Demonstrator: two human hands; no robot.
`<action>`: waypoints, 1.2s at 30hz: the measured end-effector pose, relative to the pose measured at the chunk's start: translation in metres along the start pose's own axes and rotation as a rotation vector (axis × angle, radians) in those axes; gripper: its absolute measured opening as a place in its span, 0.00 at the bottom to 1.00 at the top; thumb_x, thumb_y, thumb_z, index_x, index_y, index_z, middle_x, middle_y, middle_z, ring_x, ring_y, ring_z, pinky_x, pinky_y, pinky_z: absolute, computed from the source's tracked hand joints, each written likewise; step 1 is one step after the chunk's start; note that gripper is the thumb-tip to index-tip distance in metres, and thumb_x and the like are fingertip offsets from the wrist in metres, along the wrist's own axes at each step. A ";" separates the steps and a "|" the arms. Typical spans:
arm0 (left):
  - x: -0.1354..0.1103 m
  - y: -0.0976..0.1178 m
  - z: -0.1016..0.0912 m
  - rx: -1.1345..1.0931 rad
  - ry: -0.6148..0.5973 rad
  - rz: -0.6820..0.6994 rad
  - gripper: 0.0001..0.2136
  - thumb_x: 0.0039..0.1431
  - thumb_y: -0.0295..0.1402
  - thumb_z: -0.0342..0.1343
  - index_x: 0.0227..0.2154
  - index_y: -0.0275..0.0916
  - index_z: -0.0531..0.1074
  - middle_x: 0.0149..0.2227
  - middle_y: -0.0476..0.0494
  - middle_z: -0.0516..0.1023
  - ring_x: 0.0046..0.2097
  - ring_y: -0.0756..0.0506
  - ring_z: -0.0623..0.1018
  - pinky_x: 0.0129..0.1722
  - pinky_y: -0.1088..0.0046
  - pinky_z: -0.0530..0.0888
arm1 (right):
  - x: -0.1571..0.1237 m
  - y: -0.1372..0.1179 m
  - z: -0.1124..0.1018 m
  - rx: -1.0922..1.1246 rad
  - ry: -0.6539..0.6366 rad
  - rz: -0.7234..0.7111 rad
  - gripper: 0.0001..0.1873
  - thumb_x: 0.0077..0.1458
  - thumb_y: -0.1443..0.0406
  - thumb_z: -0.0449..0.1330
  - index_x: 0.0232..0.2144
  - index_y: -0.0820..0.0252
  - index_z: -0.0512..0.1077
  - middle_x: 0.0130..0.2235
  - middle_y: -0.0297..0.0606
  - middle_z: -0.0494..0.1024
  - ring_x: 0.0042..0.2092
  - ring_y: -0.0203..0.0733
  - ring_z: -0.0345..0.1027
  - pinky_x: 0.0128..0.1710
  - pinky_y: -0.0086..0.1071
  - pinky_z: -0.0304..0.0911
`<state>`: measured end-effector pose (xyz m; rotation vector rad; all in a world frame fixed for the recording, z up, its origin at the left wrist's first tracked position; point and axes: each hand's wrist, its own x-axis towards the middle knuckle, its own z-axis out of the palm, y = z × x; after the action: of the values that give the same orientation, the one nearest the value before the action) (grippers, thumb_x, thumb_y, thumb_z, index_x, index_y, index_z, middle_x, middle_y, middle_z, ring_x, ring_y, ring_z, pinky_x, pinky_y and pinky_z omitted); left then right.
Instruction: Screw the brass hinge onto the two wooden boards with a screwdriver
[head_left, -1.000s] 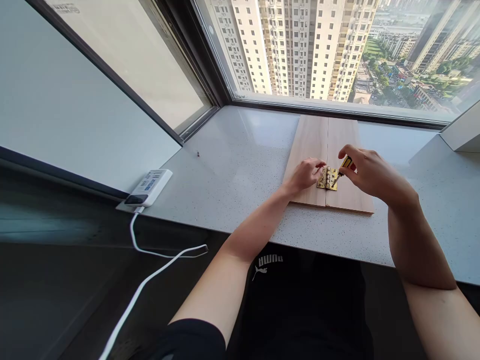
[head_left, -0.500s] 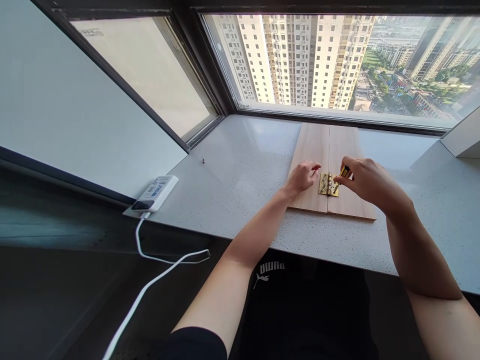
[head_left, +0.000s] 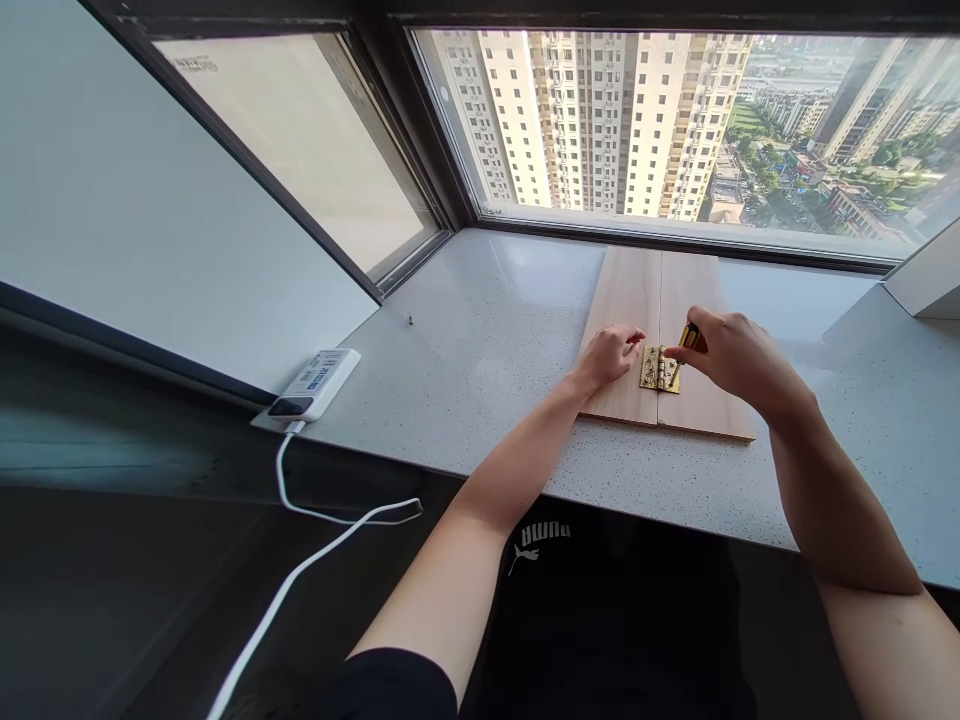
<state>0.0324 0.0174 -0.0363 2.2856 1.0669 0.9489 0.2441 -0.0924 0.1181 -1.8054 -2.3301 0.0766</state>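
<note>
Two pale wooden boards (head_left: 630, 300) lie side by side on a speckled grey windowsill (head_left: 495, 350). A brass hinge (head_left: 658, 370) sits across their seam near the front edge. My left hand (head_left: 609, 355) rests on the left board, its fingertips at the hinge's left leaf, fingers curled. My right hand (head_left: 731, 352) is closed round a small yellow-and-black screwdriver (head_left: 688, 340), whose tip points down at the hinge's right leaf.
A white power strip (head_left: 315, 380) lies at the sill's left front corner, its white cable (head_left: 300, 560) hanging down. A small dark screw (head_left: 412, 320) stands on the sill near the window frame. A white block (head_left: 926, 275) is at the far right.
The view has tilted up slightly. My left hand drew back from the hinge and returned to its left edge. The right hand with the screwdriver shifted slightly over the hinge.
</note>
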 end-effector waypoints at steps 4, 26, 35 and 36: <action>0.000 0.000 0.000 -0.013 0.003 -0.009 0.11 0.76 0.23 0.61 0.54 0.34 0.85 0.53 0.33 0.91 0.53 0.39 0.89 0.61 0.56 0.86 | -0.002 -0.003 -0.002 0.004 0.004 0.028 0.21 0.80 0.48 0.60 0.37 0.50 0.64 0.29 0.36 0.75 0.28 0.44 0.60 0.31 0.38 0.51; -0.001 0.001 0.003 -0.024 -0.021 -0.033 0.11 0.76 0.26 0.61 0.53 0.35 0.86 0.51 0.34 0.91 0.50 0.40 0.88 0.59 0.58 0.86 | -0.001 0.019 0.000 0.172 0.025 -0.112 0.22 0.76 0.46 0.64 0.36 0.53 0.71 0.33 0.40 0.82 0.33 0.47 0.71 0.34 0.39 0.58; -0.002 -0.001 0.003 -0.024 -0.026 -0.027 0.11 0.77 0.26 0.61 0.54 0.33 0.86 0.51 0.33 0.91 0.51 0.40 0.88 0.58 0.59 0.86 | -0.004 0.011 0.002 0.193 0.065 -0.223 0.08 0.71 0.62 0.66 0.40 0.53 0.70 0.34 0.37 0.80 0.33 0.44 0.71 0.34 0.37 0.59; -0.001 -0.001 0.003 -0.029 -0.025 -0.029 0.11 0.77 0.25 0.61 0.54 0.33 0.86 0.52 0.33 0.91 0.51 0.40 0.88 0.58 0.59 0.86 | -0.006 0.013 -0.004 0.219 0.090 -0.238 0.08 0.70 0.62 0.66 0.39 0.52 0.70 0.34 0.37 0.81 0.34 0.45 0.72 0.36 0.37 0.61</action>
<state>0.0334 0.0166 -0.0395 2.2472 1.0659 0.9156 0.2587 -0.0953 0.1190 -1.3928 -2.3501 0.2033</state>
